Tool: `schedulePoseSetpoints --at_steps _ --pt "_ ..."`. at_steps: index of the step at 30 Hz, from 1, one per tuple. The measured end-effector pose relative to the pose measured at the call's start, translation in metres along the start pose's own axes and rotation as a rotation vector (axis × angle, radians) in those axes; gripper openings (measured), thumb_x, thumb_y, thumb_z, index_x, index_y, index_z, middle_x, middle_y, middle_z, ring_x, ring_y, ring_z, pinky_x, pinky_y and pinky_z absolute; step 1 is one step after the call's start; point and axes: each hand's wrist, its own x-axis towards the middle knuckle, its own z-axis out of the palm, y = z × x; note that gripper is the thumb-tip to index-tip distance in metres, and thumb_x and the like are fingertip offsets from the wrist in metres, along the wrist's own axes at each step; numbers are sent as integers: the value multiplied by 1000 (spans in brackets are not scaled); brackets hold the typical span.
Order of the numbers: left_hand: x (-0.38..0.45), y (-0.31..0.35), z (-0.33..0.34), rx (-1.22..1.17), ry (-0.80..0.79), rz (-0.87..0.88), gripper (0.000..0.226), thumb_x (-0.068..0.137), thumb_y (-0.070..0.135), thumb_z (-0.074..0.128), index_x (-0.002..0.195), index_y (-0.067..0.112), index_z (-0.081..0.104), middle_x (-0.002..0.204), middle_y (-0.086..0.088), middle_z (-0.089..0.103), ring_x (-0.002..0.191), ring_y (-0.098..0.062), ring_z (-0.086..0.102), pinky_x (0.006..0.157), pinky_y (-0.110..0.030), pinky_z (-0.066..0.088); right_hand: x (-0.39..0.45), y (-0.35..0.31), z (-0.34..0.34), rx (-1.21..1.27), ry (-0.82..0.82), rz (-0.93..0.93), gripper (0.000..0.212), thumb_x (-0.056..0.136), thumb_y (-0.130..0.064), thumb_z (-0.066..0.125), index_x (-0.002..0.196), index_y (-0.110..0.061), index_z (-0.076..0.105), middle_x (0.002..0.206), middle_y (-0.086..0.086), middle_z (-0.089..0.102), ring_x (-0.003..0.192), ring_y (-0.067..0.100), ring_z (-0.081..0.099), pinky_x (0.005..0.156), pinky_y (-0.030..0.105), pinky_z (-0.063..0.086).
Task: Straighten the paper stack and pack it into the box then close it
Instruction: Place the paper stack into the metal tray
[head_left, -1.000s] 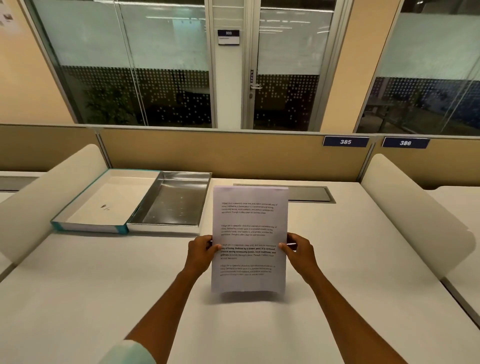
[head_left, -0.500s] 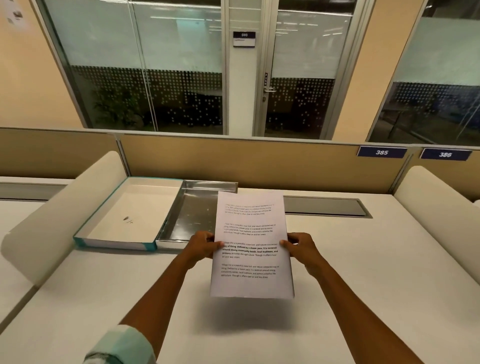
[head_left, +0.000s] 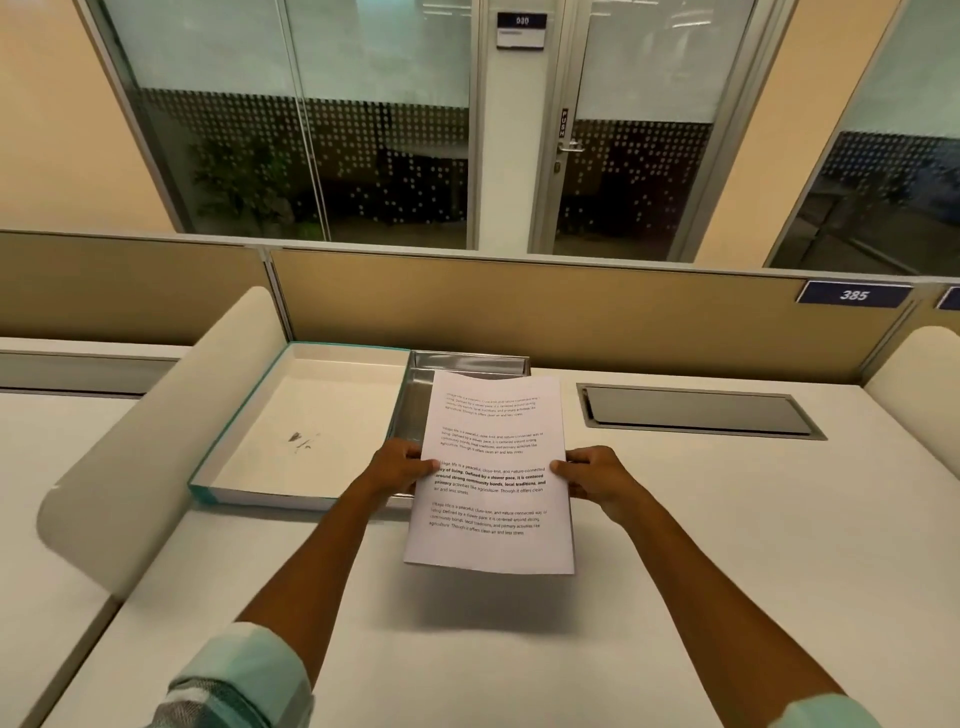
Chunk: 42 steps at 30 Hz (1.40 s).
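Two hands, left and right, each grip pinching paper stack by side edges (keeps sheets aligned), lifted off surface, near open box.

A: What changed with the paper stack?
B: It was carried left and now overlapped the silver box half.
A: And its angle?
B: It was upright before; it tilted flatter, lifted off the desk.

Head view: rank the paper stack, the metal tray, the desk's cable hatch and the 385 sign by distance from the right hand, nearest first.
1. paper stack, gripped in the right hand.
2. metal tray, left, behind the paper.
3. cable hatch, farther back, right.
4. 385 sign, on the partition.
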Motion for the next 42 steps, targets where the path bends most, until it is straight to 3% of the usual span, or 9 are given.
schedulePoseSetpoints --at_steps 2,6,10,12,16,24,29,37,42 --pt "12 -4 -11 3 25 -25 23 88 18 65 106 5 63 114 -14 69 97 -34 70 86 -46 58 14 -7 10 11 -5 25 35 89 -14 66 120 2 60 118 15 69 97 30 69 80 37 58" --pt "40 -8 -31 6 54 -75 22 88 19 65 101 2 62 111 -13 69 92 -31 69 84 -44 58 49 -21 29 43 -5 86 37 86 -13 69 119 4 60 119 16 68 102 33 68 82 39 58" --pt "78 -8 -48 32 74 -102 30 89 19 64 105 -5 63 113 -19 69 91 -31 68 73 -35 57 87 -33 43 85 25 162 38 84 -11 71 117 4 59 119 17 68 104 33 68 88 43 57" --pt "94 -8 -53 59 106 -115 26 89 20 64 102 -3 63 113 -19 69 94 -34 68 76 -36 56 104 -36 49 90 34 189 37 84 -11 72 116 2 59 120 16 68 104 33 68 91 45 57" --pt "124 -9 -56 128 175 -149 25 90 21 63 102 -1 63 114 -21 67 101 -38 66 85 -42 54 136 -41 61 84 49 232 36 83 -11 72 115 1 58 121 16 67 103 33 68 91 47 56" --pt "155 -15 -47 160 205 -205 32 88 18 64 111 -4 62 118 -19 66 102 -36 66 85 -38 54 170 -41 67 67 107 294 38 83 -10 72 116 0 56 121 17 67 104 35 67 91 50 56" --pt "163 -16 -39 247 229 -190 32 90 20 62 112 -2 59 119 -19 65 102 -36 66 84 -38 54 183 -38 74 -14 193 277 36 81 -13 75 111 -3 56 120 15 67 103 35 68 91 49 56" --pt "164 -7 -20 400 306 -165 37 93 11 55 126 -3 50 129 -21 59 115 -39 59 95 -42 49 187 -33 89 -227 375 185 27 85 -19 70 107 -6 60 110 13 69 83 28 67 75 36 57" --pt "152 -2 -10 349 241 -72 56 89 6 61 138 5 33 138 -17 52 123 -37 53 99 -41 46 174 -30 93 -402 282 102 34 91 -16 62 121 -3 57 122 16 65 103 33 67 77 32 54"
